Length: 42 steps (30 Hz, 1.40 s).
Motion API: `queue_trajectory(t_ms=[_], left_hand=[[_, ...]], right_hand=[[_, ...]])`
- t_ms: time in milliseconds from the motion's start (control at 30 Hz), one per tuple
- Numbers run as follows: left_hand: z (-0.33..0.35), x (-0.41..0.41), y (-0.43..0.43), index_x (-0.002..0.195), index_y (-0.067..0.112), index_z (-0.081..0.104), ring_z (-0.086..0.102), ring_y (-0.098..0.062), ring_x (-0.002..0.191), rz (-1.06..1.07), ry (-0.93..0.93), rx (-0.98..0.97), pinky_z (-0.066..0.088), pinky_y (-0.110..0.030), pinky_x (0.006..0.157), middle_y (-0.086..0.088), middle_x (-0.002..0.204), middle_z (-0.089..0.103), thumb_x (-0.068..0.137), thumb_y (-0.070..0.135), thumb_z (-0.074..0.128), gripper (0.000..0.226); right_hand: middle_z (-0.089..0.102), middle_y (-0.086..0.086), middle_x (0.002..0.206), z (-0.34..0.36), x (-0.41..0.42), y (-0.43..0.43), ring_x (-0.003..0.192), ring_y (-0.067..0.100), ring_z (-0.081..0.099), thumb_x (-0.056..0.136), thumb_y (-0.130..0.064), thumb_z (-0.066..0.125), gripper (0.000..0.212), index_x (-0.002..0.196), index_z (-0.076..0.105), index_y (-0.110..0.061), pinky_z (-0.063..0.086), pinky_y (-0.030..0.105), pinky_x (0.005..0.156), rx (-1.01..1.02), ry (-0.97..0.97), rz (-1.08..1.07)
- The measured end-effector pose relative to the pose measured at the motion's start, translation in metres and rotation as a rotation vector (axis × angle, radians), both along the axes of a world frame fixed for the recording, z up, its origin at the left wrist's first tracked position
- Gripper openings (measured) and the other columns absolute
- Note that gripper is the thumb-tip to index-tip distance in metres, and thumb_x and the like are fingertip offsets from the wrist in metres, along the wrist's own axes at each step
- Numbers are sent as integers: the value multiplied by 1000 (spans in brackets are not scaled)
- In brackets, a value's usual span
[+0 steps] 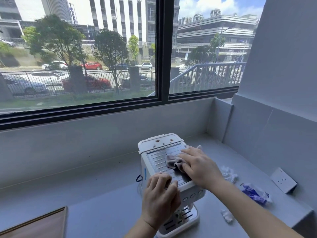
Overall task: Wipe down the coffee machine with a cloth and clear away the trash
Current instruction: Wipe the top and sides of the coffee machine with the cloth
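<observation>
A white coffee machine (154, 157) with a ribbed metal top stands on the grey counter (106, 200). My right hand (199, 166) presses a pinkish-grey cloth (172, 162) flat on the machine's top, fingers spread over it. My left hand (160, 198) grips the front left corner of the machine's top. To the right of the machine lie pieces of trash: a crumpled white tissue (229, 174), a blue-and-white wrapper (256, 194) and a small white scrap (227, 215).
A white wall socket (283, 180) sits on the right wall near the trash. A brown board (39, 225) lies at the counter's front left. The grey backsplash and a large window run behind the counter.
</observation>
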<state>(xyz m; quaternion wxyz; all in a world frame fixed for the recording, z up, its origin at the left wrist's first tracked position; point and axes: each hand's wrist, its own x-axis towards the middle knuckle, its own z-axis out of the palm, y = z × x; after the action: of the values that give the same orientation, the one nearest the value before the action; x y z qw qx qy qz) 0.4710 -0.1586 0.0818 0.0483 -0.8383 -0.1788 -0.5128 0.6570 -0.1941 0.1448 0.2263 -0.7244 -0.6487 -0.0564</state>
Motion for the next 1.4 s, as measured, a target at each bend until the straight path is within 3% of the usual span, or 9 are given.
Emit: queue_trajectory(t_ms=[100, 267, 433, 633, 800, 967, 1133, 1333, 1400], left_hand=[[0, 0, 1, 87, 9, 66, 58, -31, 86, -16, -15, 4, 47, -38, 76, -12, 89, 62, 84, 15, 65, 8], [-4, 2, 2, 89, 10, 67, 58, -32, 83, 4, -44, 7, 49, -38, 75, -12, 90, 62, 84, 14, 63, 8], [0, 0, -1, 84, 10, 62, 57, -30, 84, -11, -9, -33, 49, -39, 77, -10, 87, 61, 84, 14, 61, 5], [31, 8, -2, 76, 18, 47, 48, -24, 82, 110, 116, -234, 42, -36, 74, 0, 86, 52, 82, 24, 57, 13], [27, 4, -7, 78, 15, 50, 49, -26, 81, 108, 133, -249, 44, -39, 73, -3, 88, 52, 84, 16, 56, 9], [23, 5, -3, 75, 13, 50, 48, -30, 77, 84, 94, -198, 40, -38, 70, -7, 86, 54, 80, 14, 56, 8], [23, 3, -1, 76, 13, 51, 48, -27, 78, 78, 103, -181, 41, -39, 70, -5, 86, 52, 83, 15, 54, 8], [22, 3, -2, 78, 14, 53, 52, -28, 82, 79, 94, -203, 43, -37, 74, -5, 95, 60, 84, 17, 57, 7], [23, 4, -3, 76, 13, 52, 50, -28, 78, 103, 100, -194, 43, -39, 70, -5, 88, 56, 83, 17, 57, 9]], right_hand=[[55, -11, 123, 13, -11, 29, 123, 19, 41, 97, -35, 41, 24, 109, 62, -32, 31, 33, 104, -84, -52, -96], [50, -14, 142, -6, -17, 3, 138, 13, 36, 91, -49, 34, 42, 127, 55, -41, 31, 33, 113, -66, -40, 120], [56, -11, 123, 10, -6, 34, 125, 15, 42, 95, -35, 43, 24, 110, 62, -32, 30, 33, 106, -91, -28, -19], [52, -16, 135, -4, -6, 28, 130, 10, 40, 93, -41, 42, 33, 122, 56, -42, 33, 34, 108, -62, 9, 131], [53, -12, 136, 11, -2, 59, 130, 15, 41, 97, -35, 44, 31, 124, 59, -39, 26, 37, 109, -121, -62, 9], [49, -15, 140, 2, -13, 56, 138, 11, 34, 94, -47, 44, 34, 125, 58, -44, 20, 32, 115, -122, 5, 293], [51, -9, 137, 10, -7, 68, 134, 17, 39, 99, -40, 47, 30, 125, 61, -35, 24, 34, 113, -100, -18, 84], [48, -21, 142, -4, 0, 22, 133, 2, 34, 91, -52, 38, 40, 127, 53, -46, 24, 21, 109, -66, 61, 212], [48, -15, 143, 2, 4, 33, 134, 11, 36, 96, -43, 43, 33, 125, 59, -41, 25, 25, 111, -72, 23, 157]])
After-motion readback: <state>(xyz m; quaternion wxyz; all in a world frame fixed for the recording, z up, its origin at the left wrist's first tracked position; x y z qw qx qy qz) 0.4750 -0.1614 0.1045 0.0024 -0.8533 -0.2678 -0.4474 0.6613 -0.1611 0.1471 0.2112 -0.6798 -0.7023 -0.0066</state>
